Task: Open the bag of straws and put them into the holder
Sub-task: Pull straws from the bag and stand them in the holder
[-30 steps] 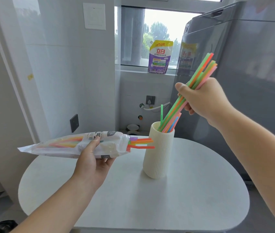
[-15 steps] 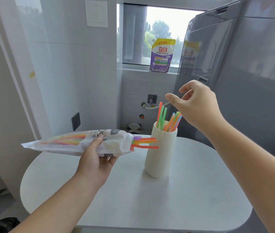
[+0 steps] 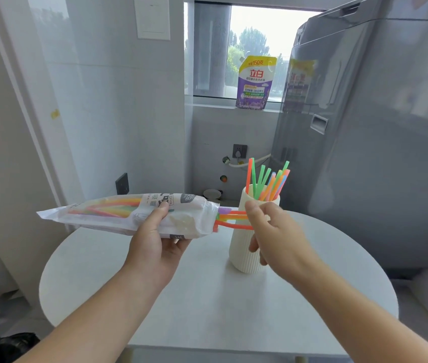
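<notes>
While the left hand [image 3: 155, 242] grips the bag [image 3: 118, 216] about its middle and holds it roughly level above the tabletop [image 3: 207, 297], a few straw ends [image 3: 231, 218] jut from the open mouth toward the holder [image 3: 237, 244]. The right hand [image 3: 278, 231] sits at those ends, thumb above and fingers loosely curled below; whether it has pinched them cannot be told from this view. The holder stands upright on the tabletop, just behind the right hand, with a fan of straws [image 3: 266, 183] leaning inside it. Many more lie in the bag, so the task is judged part done.

Four hazards follow from this arrangement.

1. A pinch that catches only some of the ends may let one slide free and fall to the tabletop or floor.
2. The right hand's fingers lie against or very near the holder wall. A sideways pull could nudge the tall, narrow holder and tip it, spilling what it carries.
3. The bag is soft film. A quick tug may drag neighbouring straws out with the chosen ones, and any dip of the mouth would pour the rest.
4. The lowest orange end looks kinked at the mouth and may snag there. A fresh bunch may also catch on the holder rim or the leaning straws.
</notes>
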{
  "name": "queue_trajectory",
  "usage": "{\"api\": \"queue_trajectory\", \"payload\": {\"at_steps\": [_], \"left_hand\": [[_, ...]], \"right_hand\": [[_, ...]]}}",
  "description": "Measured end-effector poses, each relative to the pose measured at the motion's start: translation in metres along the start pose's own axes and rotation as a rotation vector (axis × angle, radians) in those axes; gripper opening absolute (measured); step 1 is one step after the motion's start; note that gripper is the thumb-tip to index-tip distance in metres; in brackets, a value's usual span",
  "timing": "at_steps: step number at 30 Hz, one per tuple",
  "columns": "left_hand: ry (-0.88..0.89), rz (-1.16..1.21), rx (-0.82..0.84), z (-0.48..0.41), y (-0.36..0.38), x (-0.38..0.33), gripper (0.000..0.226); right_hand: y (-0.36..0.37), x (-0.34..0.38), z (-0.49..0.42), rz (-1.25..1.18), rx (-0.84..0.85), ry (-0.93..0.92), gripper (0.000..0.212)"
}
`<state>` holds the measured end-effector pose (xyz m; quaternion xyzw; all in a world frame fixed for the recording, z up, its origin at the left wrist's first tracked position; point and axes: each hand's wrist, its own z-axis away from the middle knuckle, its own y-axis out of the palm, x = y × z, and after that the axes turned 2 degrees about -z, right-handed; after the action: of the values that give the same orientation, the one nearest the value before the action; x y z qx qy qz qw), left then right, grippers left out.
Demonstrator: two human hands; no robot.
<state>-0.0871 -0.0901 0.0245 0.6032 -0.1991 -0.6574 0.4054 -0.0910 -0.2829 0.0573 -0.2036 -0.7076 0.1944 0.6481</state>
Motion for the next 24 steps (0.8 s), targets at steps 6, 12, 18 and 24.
{"api": "queue_trajectory", "payload": {"at_steps": [6, 12, 18, 24], "left_hand": [[0.016, -0.039, 0.006, 0.002, 0.005, 0.008, 0.039], [0.03, -0.028, -0.009, 0.002, 0.003, 0.0, 0.033], [0.048, 0.008, -0.018, 0.0, 0.001, -0.009, 0.028], [0.032, 0.01, -0.016, 0.004, 0.005, -0.005, 0.023]], "right_hand": [[0.015, 0.003, 0.002, -0.455, -0.006, 0.094, 0.025], [0.007, -0.001, -0.001, -0.606, -0.087, 0.099, 0.026], [-0.011, -0.009, -0.002, -0.827, -0.139, 0.098, 0.023], [0.007, -0.014, 0.006, -1.024, -0.031, 0.126, 0.055]]}}
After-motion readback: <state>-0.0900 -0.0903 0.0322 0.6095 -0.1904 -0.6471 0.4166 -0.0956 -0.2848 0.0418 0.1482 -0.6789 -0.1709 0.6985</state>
